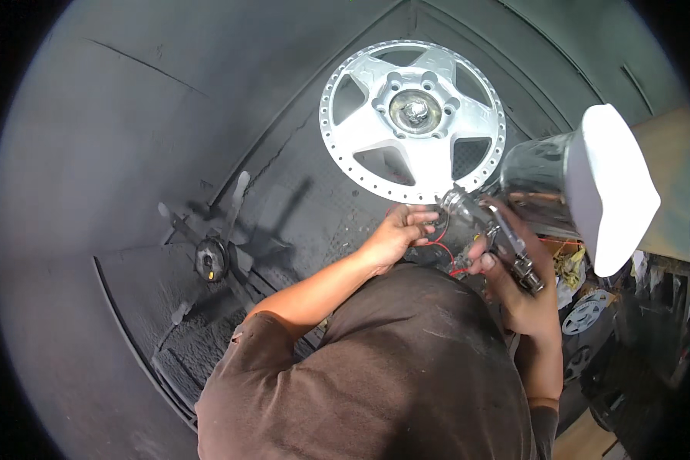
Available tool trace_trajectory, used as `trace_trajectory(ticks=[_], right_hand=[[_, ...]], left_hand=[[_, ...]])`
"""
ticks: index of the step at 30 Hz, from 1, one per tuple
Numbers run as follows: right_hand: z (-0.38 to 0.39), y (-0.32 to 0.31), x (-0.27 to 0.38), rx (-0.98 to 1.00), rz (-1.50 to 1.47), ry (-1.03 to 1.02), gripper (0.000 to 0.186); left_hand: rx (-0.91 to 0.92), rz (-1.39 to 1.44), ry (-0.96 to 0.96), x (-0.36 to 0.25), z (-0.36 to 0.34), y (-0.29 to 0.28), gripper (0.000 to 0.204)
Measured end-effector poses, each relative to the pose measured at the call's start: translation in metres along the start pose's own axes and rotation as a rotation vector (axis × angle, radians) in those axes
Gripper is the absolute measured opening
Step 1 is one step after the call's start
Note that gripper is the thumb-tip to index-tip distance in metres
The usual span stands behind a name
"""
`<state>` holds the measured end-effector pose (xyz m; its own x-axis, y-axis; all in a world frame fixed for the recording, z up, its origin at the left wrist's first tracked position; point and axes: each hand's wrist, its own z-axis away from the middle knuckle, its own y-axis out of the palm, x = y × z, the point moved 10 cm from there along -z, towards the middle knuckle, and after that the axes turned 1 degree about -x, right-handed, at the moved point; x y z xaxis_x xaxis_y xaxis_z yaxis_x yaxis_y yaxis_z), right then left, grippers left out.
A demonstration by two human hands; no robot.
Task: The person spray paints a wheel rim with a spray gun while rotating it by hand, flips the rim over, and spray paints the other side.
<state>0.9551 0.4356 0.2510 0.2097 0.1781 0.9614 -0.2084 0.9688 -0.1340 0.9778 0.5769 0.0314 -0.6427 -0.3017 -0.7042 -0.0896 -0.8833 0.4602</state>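
A silver five-spoke wheel rim (418,165) faces me, with small holes around its edge and a ring of larger ones at the hub. My right hand (506,284) is wrapped around a metal spray gun (506,238), its front end close to the wheel's lower edge. A clear cup (537,172) with a white cover (617,188) sits on the gun's far side. Just below the wheel, my left hand (405,234) has its fingers curled near the gun's front; what lies within them is hidden. A thin red hose (437,244) loops between the hands.
To the left stands a dark stand with several arms (213,259), coated in grey. Grey walls (130,115) enclose the left and far sides. At the right are a brown panel (671,184), a yellowish cloth (569,268) and another silver wheel (586,313) lower down.
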Motion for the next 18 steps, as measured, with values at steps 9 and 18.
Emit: trace_trajectory(ticks=[9,18], right_hand=[[0.030,-0.023,0.000,-0.190,-0.113,0.024,0.057],[0.073,-0.058,-0.035,-0.310,-0.154,0.006,0.057]], left_hand=[[0.034,0.109,-0.007,0.006,-0.007,-0.026,0.043],[0.177,0.179,-0.068,0.016,-0.012,0.023,0.062]])
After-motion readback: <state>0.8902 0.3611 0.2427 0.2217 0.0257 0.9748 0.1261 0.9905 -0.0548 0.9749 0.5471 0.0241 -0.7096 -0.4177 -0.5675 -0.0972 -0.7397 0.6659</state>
